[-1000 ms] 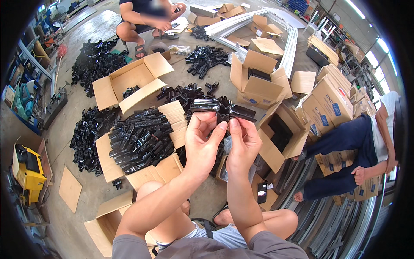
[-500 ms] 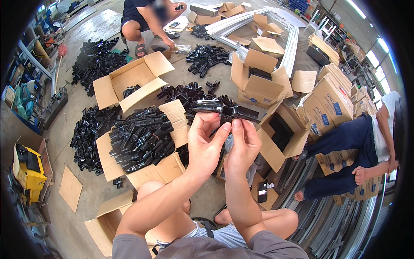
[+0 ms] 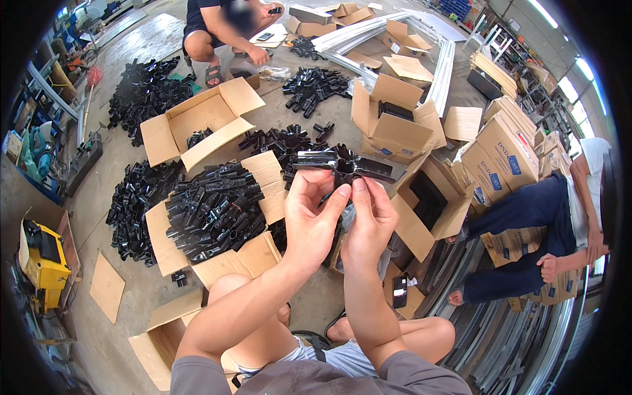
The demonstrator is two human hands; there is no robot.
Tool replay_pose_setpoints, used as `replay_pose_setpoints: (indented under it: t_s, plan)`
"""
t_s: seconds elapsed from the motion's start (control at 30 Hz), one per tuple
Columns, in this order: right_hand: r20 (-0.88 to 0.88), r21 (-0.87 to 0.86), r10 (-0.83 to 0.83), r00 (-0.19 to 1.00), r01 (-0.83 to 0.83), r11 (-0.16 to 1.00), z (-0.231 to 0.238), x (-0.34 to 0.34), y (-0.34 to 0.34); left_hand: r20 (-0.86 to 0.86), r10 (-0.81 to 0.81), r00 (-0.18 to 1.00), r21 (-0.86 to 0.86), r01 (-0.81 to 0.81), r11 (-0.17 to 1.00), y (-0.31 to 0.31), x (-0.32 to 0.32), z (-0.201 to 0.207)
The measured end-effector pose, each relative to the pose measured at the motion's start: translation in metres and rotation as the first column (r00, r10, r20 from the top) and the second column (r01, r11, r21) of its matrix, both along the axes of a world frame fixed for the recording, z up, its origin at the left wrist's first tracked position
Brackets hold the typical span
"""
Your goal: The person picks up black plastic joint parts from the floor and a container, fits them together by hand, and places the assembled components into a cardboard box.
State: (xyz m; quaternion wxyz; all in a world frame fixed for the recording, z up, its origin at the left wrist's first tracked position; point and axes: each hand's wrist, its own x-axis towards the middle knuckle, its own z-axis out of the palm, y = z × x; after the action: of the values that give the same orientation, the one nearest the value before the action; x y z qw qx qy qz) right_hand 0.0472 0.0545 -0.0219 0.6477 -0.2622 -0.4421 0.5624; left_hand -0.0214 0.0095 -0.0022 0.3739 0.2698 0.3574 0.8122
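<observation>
In front of me a black pipe-joint fitting (image 3: 317,158) is held up between both hands, its arms reaching out to left and right. My left hand (image 3: 311,220) pinches it under its left and middle part with thumb and fingers. On the other side, my right hand (image 3: 368,227) is closed on the lower middle and right part. Whether the fitting is one piece or two halves set together cannot be told. Beneath and beyond it lies a heap of similar black fittings (image 3: 280,146). An open carton to the left bears a large heap of black fittings (image 3: 214,210).
Open cartons stand beyond (image 3: 197,118) and at the right (image 3: 438,204). A person (image 3: 230,26) squats at the far side by another heap of fittings (image 3: 141,92). Someone in dark trousers (image 3: 520,210) sits at the right, near stacked cartons (image 3: 497,155) and metal strips (image 3: 507,342). A phone (image 3: 399,291) lies nearby.
My hands and the fitting stay almost in place, with the fitting turned slightly. The squatting person's lowered hand has lifted a little from the small box.
</observation>
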Motion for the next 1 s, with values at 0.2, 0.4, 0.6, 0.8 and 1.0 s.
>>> replay_pose_setpoints:
  t_s: [0.2, 0.4, 0.6, 0.8, 1.0]
  plan:
    - [0.086, 0.004, -0.083, 0.993, 0.083, 0.997, -0.002, -0.003, -0.002, 0.001, 0.037, 0.999, -0.049, -0.037, 0.998, 0.0, 0.003, -0.001]
    - [-0.001, -0.031, -0.049, 0.999, 0.049, 0.998, 0.006, -0.002, -0.005, 0.006, 0.015, 1.0, -0.015, -0.015, 1.0, 0.0, 0.007, 0.0]
    - [0.084, 0.011, -0.111, 0.99, 0.111, 0.994, 0.005, 0.0, -0.008, -0.016, 0.03, 0.999, -0.003, -0.03, 1.0, -0.002, 0.009, 0.002]
    - [-0.009, -0.015, -0.071, 0.997, 0.071, 0.997, 0.015, 0.0, -0.012, 0.027, -0.006, 1.0, 0.002, 0.006, 1.0, -0.004, 0.005, 0.003]
    - [0.021, 0.021, -0.098, 0.995, 0.098, 0.995, 0.001, -0.002, -0.006, -0.006, 0.012, 1.0, 0.001, -0.012, 1.0, -0.001, 0.007, 0.003]
